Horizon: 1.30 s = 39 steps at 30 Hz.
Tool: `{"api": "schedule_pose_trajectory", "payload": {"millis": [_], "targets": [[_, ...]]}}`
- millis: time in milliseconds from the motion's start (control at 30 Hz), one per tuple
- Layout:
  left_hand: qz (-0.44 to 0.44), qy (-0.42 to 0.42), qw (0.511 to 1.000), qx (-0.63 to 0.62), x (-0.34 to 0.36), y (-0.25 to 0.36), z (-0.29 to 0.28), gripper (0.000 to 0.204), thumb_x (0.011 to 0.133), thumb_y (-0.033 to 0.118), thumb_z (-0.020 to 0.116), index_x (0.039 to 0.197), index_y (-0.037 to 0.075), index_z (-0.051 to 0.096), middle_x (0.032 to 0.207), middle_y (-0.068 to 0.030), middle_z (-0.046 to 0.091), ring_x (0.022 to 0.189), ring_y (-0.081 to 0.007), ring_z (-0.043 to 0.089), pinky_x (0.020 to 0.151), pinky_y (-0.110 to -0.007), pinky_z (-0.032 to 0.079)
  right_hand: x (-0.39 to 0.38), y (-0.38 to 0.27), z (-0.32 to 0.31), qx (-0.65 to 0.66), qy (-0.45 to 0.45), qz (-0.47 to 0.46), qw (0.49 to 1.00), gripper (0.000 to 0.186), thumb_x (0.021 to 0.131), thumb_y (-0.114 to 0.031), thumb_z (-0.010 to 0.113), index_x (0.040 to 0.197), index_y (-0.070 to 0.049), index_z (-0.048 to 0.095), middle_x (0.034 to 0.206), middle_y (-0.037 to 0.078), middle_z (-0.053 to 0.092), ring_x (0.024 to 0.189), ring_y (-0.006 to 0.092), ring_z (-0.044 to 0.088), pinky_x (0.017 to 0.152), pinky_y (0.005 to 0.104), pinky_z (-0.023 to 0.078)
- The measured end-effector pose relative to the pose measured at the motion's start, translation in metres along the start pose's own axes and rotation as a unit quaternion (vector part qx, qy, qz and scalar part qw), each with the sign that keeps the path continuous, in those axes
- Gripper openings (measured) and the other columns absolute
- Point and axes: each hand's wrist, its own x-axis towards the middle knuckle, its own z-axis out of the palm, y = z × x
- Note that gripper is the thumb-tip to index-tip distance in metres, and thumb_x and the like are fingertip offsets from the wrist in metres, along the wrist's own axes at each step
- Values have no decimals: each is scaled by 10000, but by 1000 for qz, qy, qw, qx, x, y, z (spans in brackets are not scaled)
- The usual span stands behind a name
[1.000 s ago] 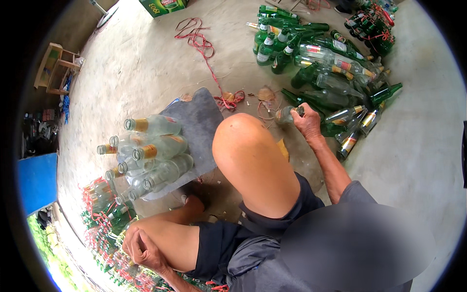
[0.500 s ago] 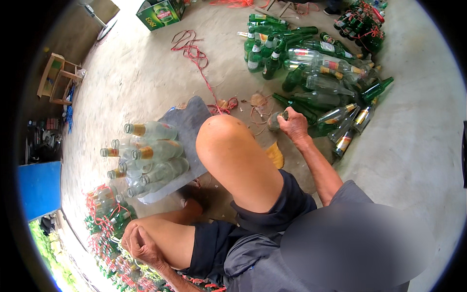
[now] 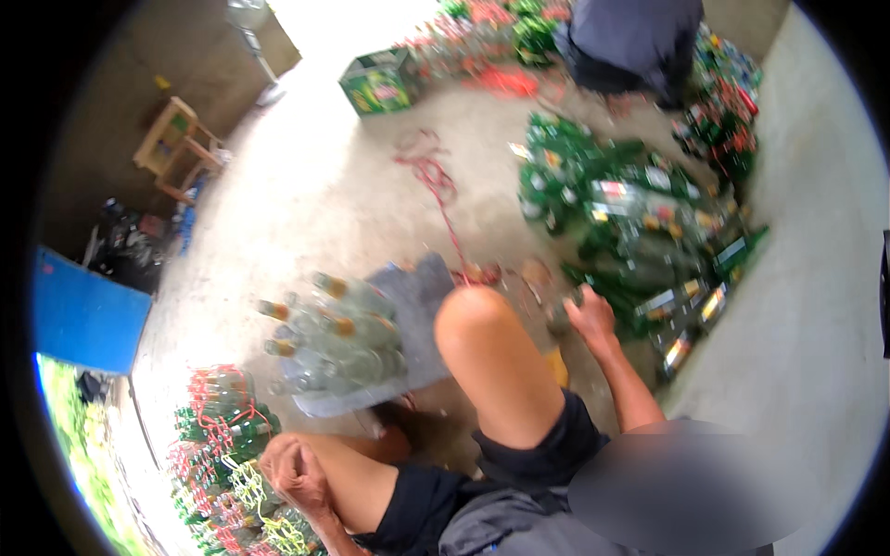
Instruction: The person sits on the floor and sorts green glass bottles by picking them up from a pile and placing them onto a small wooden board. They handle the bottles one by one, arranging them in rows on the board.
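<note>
head view, blurred by motion: a concrete floor [image 3: 315,213] takes most of the frame, with a big heap of green and clear bottles [image 3: 630,222] lying loose to the right and another person's dark clothing [image 3: 630,37] bent over more bottles at the far edge. nearer, a row of clear bottles [image 3: 338,338] lies side by side on a grey cloth [image 3: 417,296] just left of the raised knee [image 3: 482,334], and tied bundles of bottles [image 3: 218,435] sit at lower left. a red cord [image 3: 436,185] trails across the floor between cloth and heap. the right hand [image 3: 589,320] is at the near edge of the heap, fingers seemingly closed around a green bottle [image 3: 562,320], though the blur makes the grip hard to confirm. the left hand [image 3: 292,468] rests loosely curled on the thigh, grasping nothing. judged from this, a bottle is being picked from the heap; the next move calls for lifting it clear and laying it beside the clear row on the cloth.
</note>
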Motion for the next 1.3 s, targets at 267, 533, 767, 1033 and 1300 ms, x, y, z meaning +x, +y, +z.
{"api": "schedule_pose_trajectory", "payload": {"millis": [267, 533, 767, 1033, 1300], "targets": [[-13, 28, 999, -22, 2, 12, 5, 92, 743, 11, 766, 823, 40, 730, 989, -73, 748, 1023, -309, 654, 980, -453, 504, 2, 7, -15, 2, 9, 8, 1000, 433, 793, -399, 797, 1045, -59, 704, 938, 231, 749, 936, 455, 721, 812, 527, 572], [-18, 43, 999, -17, -4, 11, 0, 92, 739, 26, 773, 817, 56, 734, 991, -69, 750, 1035, -315, 659, 978, -455, 506, 2, 8, -25, 12, -16, -10, 1000, 656, 758, -436, 866, 1247, -52, 656, 1096, 278, 751, 1063, 473, 712, 909, 525, 571], [-19, 41, 999, -21, -4, 9, 0, 90, 734, 37, 776, 808, 59, 730, 986, -66, 749, 1033, -322, 661, 982, -458, 498, -21, 25, -25, -15, -46, 23, 999, 716, 751, -413, 868, 1314, -48, 617, 1090, 269, 751, 1052, 465, 714, 914, 514, 569], [2, 34, 999, -4, 0, 10, 1, 120, 750, 10, 751, 867, 26, 732, 1024, -110, 748, 1066, -336, 667, 1020, -462, 491, -46, 63, -20, -3, -81, -11, 997, 511, 833, -296, 760, 1218, 4, 612, 1078, 334, 711, 1042, 525, 674, 879, 584, 546], [-11, -20, 1000, -2, -15, 11, 5, 122, 854, -11, 744, 968, 5, 784, 1120, -101, 781, 1090, -299, 670, 995, -417, 523, -117, 107, -1, -2, -169, 82, 982, 413, 845, -305, 708, 1141, -19, 714, 1135, 273, 737, 1105, 453, 688, 949, 519, 546]]}}
